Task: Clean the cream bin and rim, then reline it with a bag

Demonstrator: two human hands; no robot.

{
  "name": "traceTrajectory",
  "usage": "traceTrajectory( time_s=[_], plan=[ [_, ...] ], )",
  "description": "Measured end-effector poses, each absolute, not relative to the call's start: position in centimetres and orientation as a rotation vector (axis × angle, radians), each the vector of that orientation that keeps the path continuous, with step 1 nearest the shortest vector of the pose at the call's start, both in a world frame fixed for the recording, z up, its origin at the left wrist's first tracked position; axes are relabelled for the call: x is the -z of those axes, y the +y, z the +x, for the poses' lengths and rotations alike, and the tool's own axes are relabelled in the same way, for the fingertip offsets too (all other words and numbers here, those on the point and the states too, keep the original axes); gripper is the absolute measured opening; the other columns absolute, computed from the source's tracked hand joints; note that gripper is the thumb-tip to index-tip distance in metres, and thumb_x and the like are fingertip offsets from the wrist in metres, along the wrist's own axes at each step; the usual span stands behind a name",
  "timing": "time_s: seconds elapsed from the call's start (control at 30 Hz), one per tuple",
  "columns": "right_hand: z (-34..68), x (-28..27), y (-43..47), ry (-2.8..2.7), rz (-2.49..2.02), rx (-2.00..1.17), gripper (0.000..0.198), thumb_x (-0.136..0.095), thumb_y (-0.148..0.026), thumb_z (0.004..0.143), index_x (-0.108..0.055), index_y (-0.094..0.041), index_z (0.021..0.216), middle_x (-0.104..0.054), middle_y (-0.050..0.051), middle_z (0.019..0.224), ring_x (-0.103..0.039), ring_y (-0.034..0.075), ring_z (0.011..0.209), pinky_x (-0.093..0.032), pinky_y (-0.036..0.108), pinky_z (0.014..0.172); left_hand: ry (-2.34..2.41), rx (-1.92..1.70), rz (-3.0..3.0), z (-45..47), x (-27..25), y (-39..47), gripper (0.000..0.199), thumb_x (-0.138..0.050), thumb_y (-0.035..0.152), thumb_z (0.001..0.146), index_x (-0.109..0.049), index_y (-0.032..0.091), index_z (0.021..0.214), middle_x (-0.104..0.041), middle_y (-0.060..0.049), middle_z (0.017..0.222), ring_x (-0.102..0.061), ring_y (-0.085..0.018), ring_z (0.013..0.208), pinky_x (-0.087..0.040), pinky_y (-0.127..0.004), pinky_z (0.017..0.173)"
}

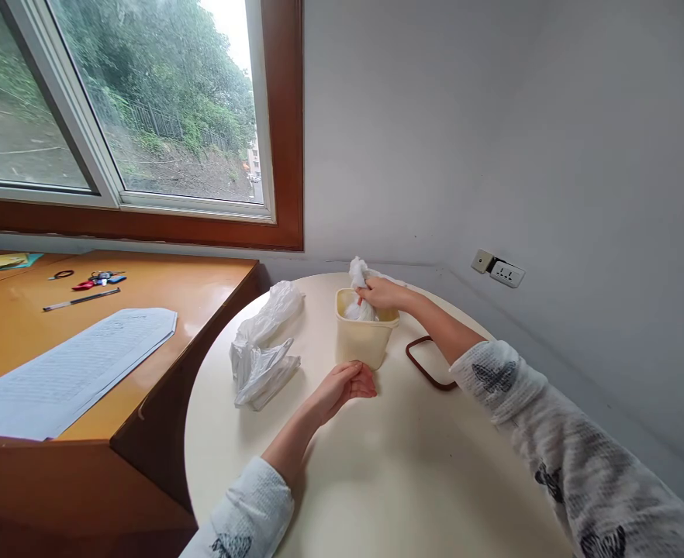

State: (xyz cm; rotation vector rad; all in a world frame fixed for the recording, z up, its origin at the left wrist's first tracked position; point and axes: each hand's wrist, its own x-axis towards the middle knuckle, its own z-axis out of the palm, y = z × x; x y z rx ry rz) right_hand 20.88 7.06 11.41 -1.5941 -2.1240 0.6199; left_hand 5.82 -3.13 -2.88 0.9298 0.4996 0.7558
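A small cream plastic bin (pixel 361 339) stands upright on the round table. My right hand (pixel 381 294) is closed around the gathered neck of a white plastic bag (pixel 358 273), whose lower part sits inside the bin. In front of the bin, my left hand (pixel 347 387) rests low by its base with the fingers curled; whether they grip anything is hidden. A brown rounded-square ring (pixel 416 363) lies just right of the bin, partly covered by my right forearm. Left of the bin lies a crumpled white plastic bag (pixel 264 345).
The pale round table (pixel 388 480) stands against the wall. An orange-brown desk (pixel 202 283) at the left bears papers (pixel 80 372), a pen (pixel 81 300) and keys (pixel 101 280). A window (pixel 161 101) is above it; a wall socket (pixel 507 273) is at the right.
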Motion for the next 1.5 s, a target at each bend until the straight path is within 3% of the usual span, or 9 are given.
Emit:
traceTrajectory(
  time_s=[0.27, 0.53, 0.7, 0.9, 1.1, 1.3, 1.5],
  plan=[
    [20.2, -10.0, 6.9, -2.207, -1.729, -0.544, 0.022, -0.054, -0.037, 0.077, -0.058, -0.019, 0.065, -0.065, 0.008, 0.079, -0.056, 0.022, 0.072, -0.040, 0.030, 0.065, 0.517, -0.764, 0.931, 6.1, 2.1, -3.6, 0.029, -0.058, 0.039, 0.079, -0.061, 0.010, 0.075, -0.062, -0.006, 0.069, -0.062, -0.016, 0.067, -0.046, -0.034, 0.076],
    [20.9, -11.4, 7.7, -2.173, -1.715, -0.445, 0.039, -0.029, -0.047, 0.088, -0.054, -0.019, 0.082, -0.064, 0.007, 0.092, -0.055, 0.019, 0.076, -0.038, 0.027, 0.062, 0.488, -0.776, 0.945, 5.9, 2.1, -3.7, 0.027, -0.056, 0.035, 0.081, -0.061, 0.010, 0.073, -0.062, -0.007, 0.070, -0.060, -0.016, 0.068, -0.046, -0.034, 0.078],
    [20.2, -10.1, 7.1, -2.216, -1.740, -0.459, 0.025, -0.048, -0.040, 0.080, -0.055, -0.018, 0.073, -0.064, 0.008, 0.085, -0.055, 0.019, 0.073, -0.037, 0.026, 0.061, 0.494, -0.782, 0.940, 5.9, 2.1, -3.6, 0.028, -0.056, 0.037, 0.081, -0.060, 0.010, 0.074, -0.062, -0.007, 0.070, -0.061, -0.016, 0.068, -0.046, -0.035, 0.078],
    [20.4, -9.4, 6.4, -2.144, -1.649, -0.415, 0.016, -0.056, -0.032, 0.069, -0.054, -0.019, 0.062, -0.059, 0.000, 0.065, -0.051, 0.014, 0.063, -0.034, 0.024, 0.057, 0.497, -0.786, 0.937, 5.9, 2.0, -3.5, 0.029, -0.056, 0.038, 0.081, -0.060, 0.010, 0.073, -0.062, -0.007, 0.069, -0.061, -0.016, 0.067, -0.046, -0.034, 0.077],
    [20.9, -10.2, 6.4, -1.862, -1.467, -0.309, 0.017, -0.059, -0.034, 0.065, -0.057, -0.020, 0.074, -0.060, -0.001, 0.077, -0.050, 0.014, 0.070, -0.037, 0.025, 0.064, 0.505, -0.787, 0.940, 5.9, 2.0, -3.5, 0.030, -0.057, 0.039, 0.080, -0.062, 0.010, 0.074, -0.062, -0.007, 0.069, -0.061, -0.016, 0.067, -0.046, -0.033, 0.076],
    [21.2, -9.8, 6.5, -1.631, -1.293, -0.437, 0.028, -0.066, -0.035, 0.057, -0.056, -0.019, 0.078, -0.056, -0.001, 0.072, -0.050, 0.013, 0.065, -0.041, 0.027, 0.064, 0.510, -0.788, 0.942, 5.8, 1.9, -3.4, 0.029, -0.057, 0.038, 0.080, -0.062, 0.010, 0.073, -0.062, -0.006, 0.070, -0.060, -0.015, 0.067, -0.046, -0.033, 0.076],
    [21.9, -9.3, 6.2, -1.516, -1.122, -0.784, 0.034, -0.063, -0.048, 0.062, -0.059, -0.018, 0.078, -0.063, 0.003, 0.075, -0.058, 0.015, 0.069, -0.046, 0.029, 0.066, 0.514, -0.786, 0.955, 5.8, 1.7, -3.6, 0.030, -0.056, 0.038, 0.081, -0.061, 0.011, 0.070, -0.061, -0.006, 0.070, -0.059, -0.015, 0.068, -0.046, -0.033, 0.077]
  ],
)
